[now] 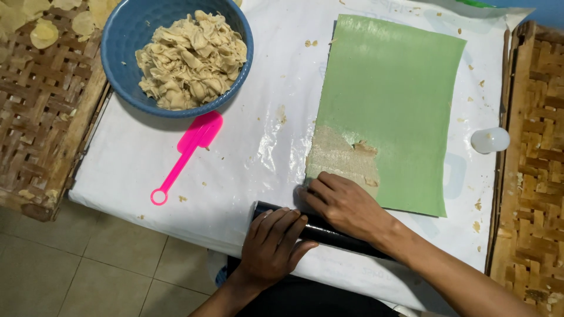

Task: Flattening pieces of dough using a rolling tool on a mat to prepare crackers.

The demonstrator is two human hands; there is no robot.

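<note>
1. My left hand (271,246) lies flat, fingers open, on the black roller (320,230) at the table's near edge; the right hand (346,202) presses flat, open too, on the near-left corner of the green sheet (390,100).
2. I judge it best to pin that corner firmly and roll with even weight, so the dough patch (341,157) spreads thin.
3. My hands and arm hide much of the roller; the sheet's corner under my palm is unseen.
</note>
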